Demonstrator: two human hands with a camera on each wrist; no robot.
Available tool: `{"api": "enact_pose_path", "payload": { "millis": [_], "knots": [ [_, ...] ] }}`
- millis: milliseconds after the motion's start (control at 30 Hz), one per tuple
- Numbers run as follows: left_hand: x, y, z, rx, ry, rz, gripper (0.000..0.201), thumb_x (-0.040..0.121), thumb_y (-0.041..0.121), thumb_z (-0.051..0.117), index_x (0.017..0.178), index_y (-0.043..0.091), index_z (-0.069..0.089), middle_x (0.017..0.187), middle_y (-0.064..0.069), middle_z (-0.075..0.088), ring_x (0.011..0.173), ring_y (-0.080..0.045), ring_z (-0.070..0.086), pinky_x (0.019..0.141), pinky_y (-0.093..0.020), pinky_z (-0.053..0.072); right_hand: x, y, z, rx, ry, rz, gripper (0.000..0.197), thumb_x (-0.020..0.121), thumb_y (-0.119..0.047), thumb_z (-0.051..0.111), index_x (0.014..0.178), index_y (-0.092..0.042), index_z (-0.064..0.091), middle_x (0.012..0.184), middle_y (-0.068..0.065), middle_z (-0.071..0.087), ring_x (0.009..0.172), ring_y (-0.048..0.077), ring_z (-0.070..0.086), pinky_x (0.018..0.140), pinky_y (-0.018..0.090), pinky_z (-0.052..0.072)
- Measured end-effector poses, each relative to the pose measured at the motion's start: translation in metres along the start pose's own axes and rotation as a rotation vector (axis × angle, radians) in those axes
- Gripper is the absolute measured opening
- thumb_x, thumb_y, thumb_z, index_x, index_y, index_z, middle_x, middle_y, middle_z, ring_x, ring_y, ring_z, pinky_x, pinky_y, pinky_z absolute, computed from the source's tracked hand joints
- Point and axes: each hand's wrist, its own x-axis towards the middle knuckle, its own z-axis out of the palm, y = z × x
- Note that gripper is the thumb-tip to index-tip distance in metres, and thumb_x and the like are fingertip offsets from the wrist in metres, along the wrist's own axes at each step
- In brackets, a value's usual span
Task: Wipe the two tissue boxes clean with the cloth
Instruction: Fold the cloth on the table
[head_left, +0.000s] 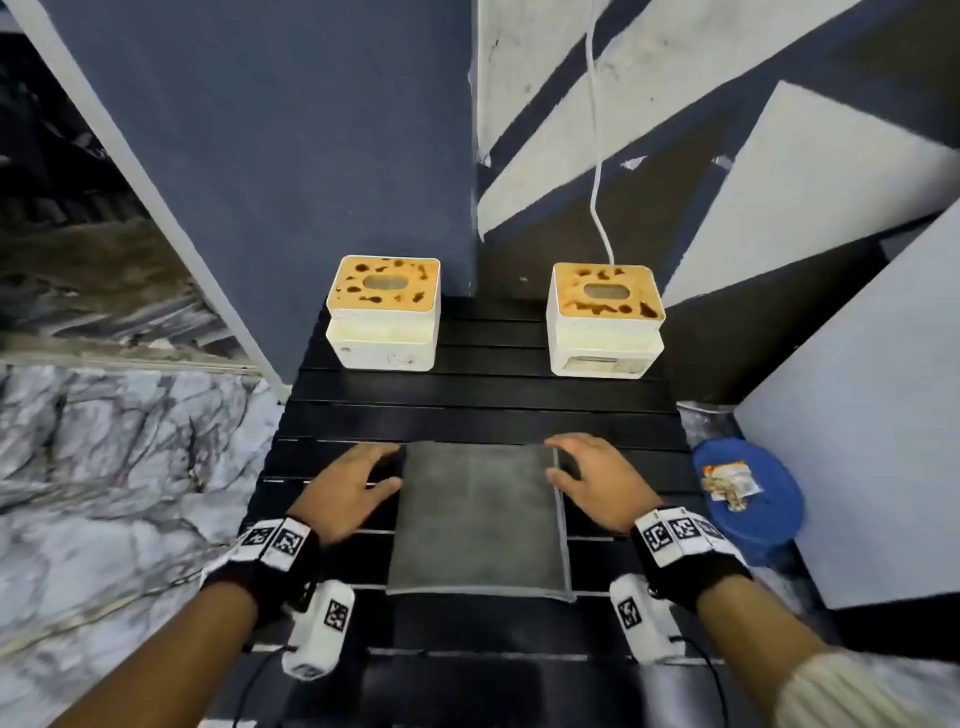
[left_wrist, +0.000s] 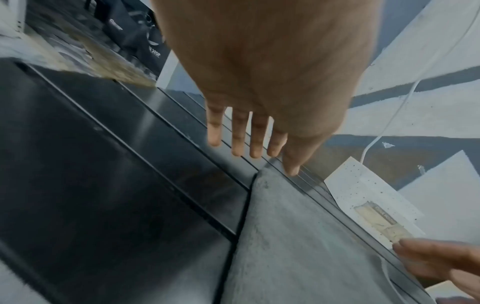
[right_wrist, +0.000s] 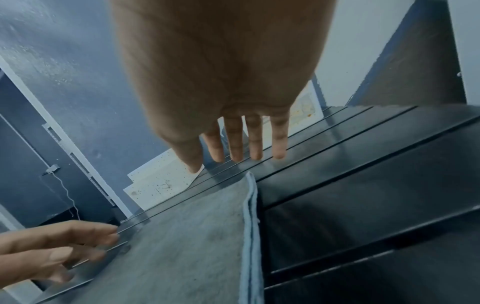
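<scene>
Two white tissue boxes with brown-stained wooden lids stand at the far end of a black slatted table (head_left: 493, 410): the left box (head_left: 383, 312) and the right box (head_left: 605, 318). A folded grey cloth (head_left: 478, 517) (left_wrist: 298, 246) (right_wrist: 182, 236) lies flat near the front. My left hand (head_left: 358, 480) (left_wrist: 249, 139) hovers at the cloth's left edge with straight fingers and holds nothing. At the cloth's right edge my right hand (head_left: 584, 480) (right_wrist: 241, 144) does the same, fingers spread and empty.
A blue round lid (head_left: 748, 493) with a small packet on it lies right of the table. A white cable (head_left: 597, 156) hangs down behind the right box. Dark blue and white wall panels close in behind. Marble-patterned floor spreads to the left.
</scene>
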Motion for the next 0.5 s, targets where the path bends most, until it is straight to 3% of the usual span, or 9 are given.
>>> {"api": "enact_pose_path", "payload": {
  "millis": [100, 200, 333, 500],
  "knots": [
    [0.020, -0.011, 0.014, 0.095, 0.006, -0.019, 0.055, 0.098, 0.028, 0.063, 0.148, 0.013, 0.045, 0.145, -0.005, 0.050, 0.136, -0.024, 0.046, 0.115, -0.031, 0.032, 0.012, 0.004, 0.012, -0.015, 0.003, 0.014, 0.052, 0.096, -0.036, 0.052, 0.142, -0.017, 0.041, 0.148, 0.001, 0.040, 0.138, 0.019, 0.031, 0.113, 0.027, 0.021],
    [0.035, -0.020, 0.024, 0.212, 0.051, -0.018, 0.056, 0.098, 0.034, 0.060, 0.150, 0.016, 0.046, 0.140, -0.007, 0.051, 0.127, -0.029, 0.046, 0.111, -0.034, 0.034, 0.024, 0.010, 0.025, -0.088, 0.000, 0.027, 0.052, 0.096, -0.038, 0.052, 0.142, -0.016, 0.042, 0.145, 0.004, 0.043, 0.135, 0.022, 0.033, 0.113, 0.033, 0.027],
    [0.045, -0.028, 0.031, 0.217, 0.180, 0.018, 0.037, 0.095, 0.031, 0.066, 0.131, 0.021, 0.066, 0.122, -0.005, 0.058, 0.112, -0.027, 0.052, 0.103, -0.039, 0.042, 0.033, 0.015, 0.035, -0.163, 0.080, 0.051, 0.046, 0.092, -0.036, 0.057, 0.134, -0.018, 0.050, 0.125, 0.006, 0.051, 0.119, 0.025, 0.042, 0.103, 0.040, 0.037],
    [0.048, -0.027, 0.031, 0.131, 0.210, 0.024, 0.018, 0.089, 0.023, 0.074, 0.107, 0.020, 0.072, 0.106, 0.003, 0.059, 0.102, -0.022, 0.054, 0.094, -0.040, 0.048, 0.036, 0.017, 0.042, -0.138, 0.145, 0.059, 0.032, 0.090, -0.035, 0.061, 0.117, -0.020, 0.061, 0.102, 0.002, 0.053, 0.105, 0.024, 0.045, 0.092, 0.038, 0.041]
  ]
}}
